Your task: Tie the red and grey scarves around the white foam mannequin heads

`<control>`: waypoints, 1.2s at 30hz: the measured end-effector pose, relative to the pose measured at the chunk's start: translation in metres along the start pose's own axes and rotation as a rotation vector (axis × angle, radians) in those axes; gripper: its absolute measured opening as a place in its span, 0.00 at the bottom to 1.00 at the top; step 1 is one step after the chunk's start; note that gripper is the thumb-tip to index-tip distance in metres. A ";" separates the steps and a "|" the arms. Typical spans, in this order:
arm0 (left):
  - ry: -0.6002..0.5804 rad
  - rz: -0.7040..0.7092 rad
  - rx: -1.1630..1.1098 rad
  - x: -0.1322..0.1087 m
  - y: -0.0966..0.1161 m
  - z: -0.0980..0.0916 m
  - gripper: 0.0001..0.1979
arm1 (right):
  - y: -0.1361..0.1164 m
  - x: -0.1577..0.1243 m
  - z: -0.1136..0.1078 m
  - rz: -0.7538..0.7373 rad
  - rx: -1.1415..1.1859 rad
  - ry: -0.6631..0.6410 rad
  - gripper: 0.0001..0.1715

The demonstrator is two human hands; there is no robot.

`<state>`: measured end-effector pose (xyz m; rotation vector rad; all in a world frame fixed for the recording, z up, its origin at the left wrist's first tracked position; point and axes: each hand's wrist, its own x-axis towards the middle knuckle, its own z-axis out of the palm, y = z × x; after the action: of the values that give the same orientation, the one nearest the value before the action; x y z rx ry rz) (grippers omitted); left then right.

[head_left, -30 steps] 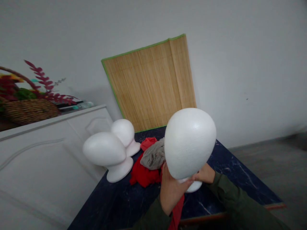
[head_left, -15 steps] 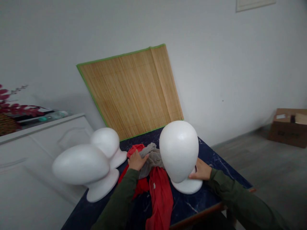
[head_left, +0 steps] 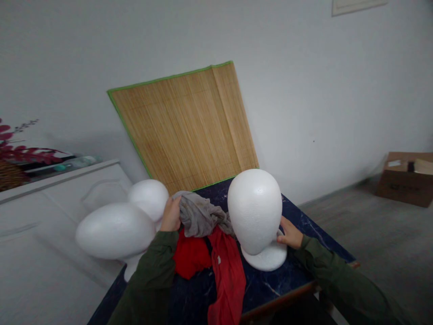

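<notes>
A white foam mannequin head (head_left: 254, 210) stands upright on the dark blue marbled table (head_left: 297, 271). My right hand (head_left: 289, 232) grips its neck from the right side. My left hand (head_left: 171, 215) is closed on a grey cloth (head_left: 199, 218) and holds it lifted above a heap of red cloth (head_left: 191, 255). A second strip of red cloth (head_left: 228, 280) trails over the table's front edge. Two more foam heads stand at the left: a near one (head_left: 115, 230) and a far one (head_left: 148, 198).
A bamboo mat (head_left: 184, 126) with a green edge leans on the white wall behind the table. A white cabinet (head_left: 50, 225) stands at the left, with red flowers (head_left: 23, 153) on top. A cardboard box (head_left: 404, 178) lies on the grey floor at the right.
The foam head was set down upright on the table from being held in both hands. My left hand let go of it, took the grey cloth and raised it off the red heap.
</notes>
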<state>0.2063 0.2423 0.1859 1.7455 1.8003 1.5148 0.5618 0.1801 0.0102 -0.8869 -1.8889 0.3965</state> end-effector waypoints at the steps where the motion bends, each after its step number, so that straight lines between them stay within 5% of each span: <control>1: -0.004 -0.002 -0.169 -0.003 0.011 -0.009 0.18 | 0.001 -0.001 0.000 -0.006 0.004 0.028 0.55; 4: -0.049 0.009 -0.725 -0.020 0.040 -0.038 0.16 | 0.000 -0.004 -0.001 0.004 0.056 0.172 0.50; 6: -0.116 0.036 -0.902 -0.034 0.053 -0.057 0.16 | -0.005 -0.006 -0.003 0.019 0.097 0.313 0.47; 11: -0.216 0.059 -0.945 -0.065 0.071 -0.088 0.20 | -0.030 -0.017 -0.007 0.001 0.013 0.789 0.38; 14: -0.196 0.069 -0.869 -0.077 0.080 -0.095 0.15 | -0.067 -0.023 -0.008 0.001 -0.070 0.905 0.23; 18: -0.217 0.119 -0.830 -0.092 0.098 -0.103 0.13 | -0.138 -0.011 -0.002 -0.261 -0.038 0.625 0.10; 21: -0.181 0.157 -0.662 -0.105 0.114 -0.109 0.12 | -0.189 0.014 0.009 -0.347 0.072 0.270 0.19; 25: -0.180 0.252 -0.188 -0.115 0.123 -0.117 0.11 | -0.223 0.051 0.031 -0.256 0.266 -0.098 0.47; 28: -0.143 0.417 0.310 -0.114 0.119 -0.124 0.10 | -0.226 0.068 0.048 -0.203 0.387 -0.350 0.45; 32: -0.100 0.431 0.501 -0.109 0.110 -0.132 0.09 | -0.221 0.075 0.071 0.000 0.396 -0.287 0.38; 36: -0.199 0.176 0.053 -0.106 0.107 -0.136 0.09 | -0.218 0.075 0.084 0.087 0.349 -0.160 0.32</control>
<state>0.2010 0.0610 0.2766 2.0474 1.6411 1.3088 0.3794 0.0947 0.1515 -0.7193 -1.8513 0.8436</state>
